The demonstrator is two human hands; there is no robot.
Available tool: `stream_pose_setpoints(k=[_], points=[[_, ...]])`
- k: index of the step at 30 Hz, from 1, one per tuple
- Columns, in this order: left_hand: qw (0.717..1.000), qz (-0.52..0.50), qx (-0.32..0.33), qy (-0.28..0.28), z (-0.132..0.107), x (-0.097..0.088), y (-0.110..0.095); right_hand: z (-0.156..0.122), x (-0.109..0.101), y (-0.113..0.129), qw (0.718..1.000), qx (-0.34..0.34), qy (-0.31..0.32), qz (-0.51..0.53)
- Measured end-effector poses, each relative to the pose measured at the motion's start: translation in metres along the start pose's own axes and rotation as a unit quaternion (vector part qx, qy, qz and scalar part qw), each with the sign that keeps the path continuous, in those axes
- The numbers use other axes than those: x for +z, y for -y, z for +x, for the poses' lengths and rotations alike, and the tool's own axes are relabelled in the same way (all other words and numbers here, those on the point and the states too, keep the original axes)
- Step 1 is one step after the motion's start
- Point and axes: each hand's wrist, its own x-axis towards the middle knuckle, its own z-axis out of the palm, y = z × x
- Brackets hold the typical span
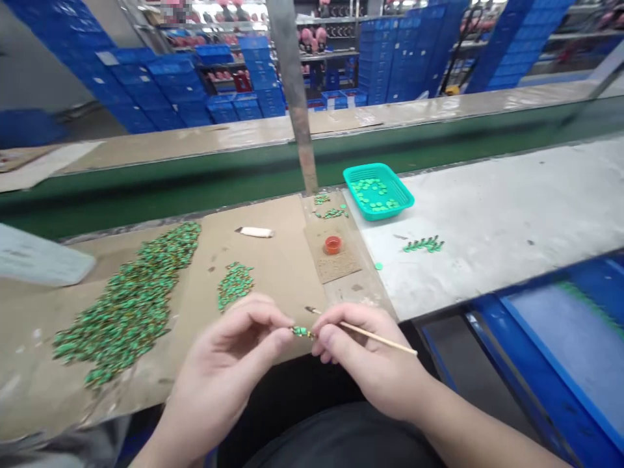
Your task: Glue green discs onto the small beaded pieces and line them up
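My left hand [229, 357] is closed in a pinch on a small green piece [302, 332], held over the front edge of the bench. My right hand [363, 354] is closed round a thin wooden brush [363, 331], and its fingertips also touch the green piece. The brush tip points left, just above the piece. A big heap of green pieces [129, 302] lies on the cardboard to the left. A smaller pile [234, 283] sits just beyond my left hand.
A small red cap of paint [333, 244] stands on a cardboard square. A teal basket [379, 190] holds green discs. A row of green pieces [423, 245] lies on the grey table. A white tube [255, 231], a metal post [295, 97] and blue crates [560, 338] are around.
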Motion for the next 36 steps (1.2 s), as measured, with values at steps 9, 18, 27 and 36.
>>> stream_pose_setpoints(k=[9,18,27,36], points=[[0.992,-0.111,-0.056,0.014,-0.015,0.055,0.006,-0.011,-0.023,-0.003,0.985,0.139,0.004,0.098],[0.999,0.038,-0.018,0.012,0.016,0.061,0.040,-0.006,-0.098,-0.025,0.927,-0.170,-0.077,-0.326],[0.988,0.123,0.067,0.071,0.028,0.081,0.058,0.018,-0.093,-0.027,0.930,-0.239,-0.134,-0.244],[0.973,0.175,0.127,0.082,0.026,0.083,0.059,0.017,-0.108,-0.027,0.896,-0.142,-0.036,-0.419]])
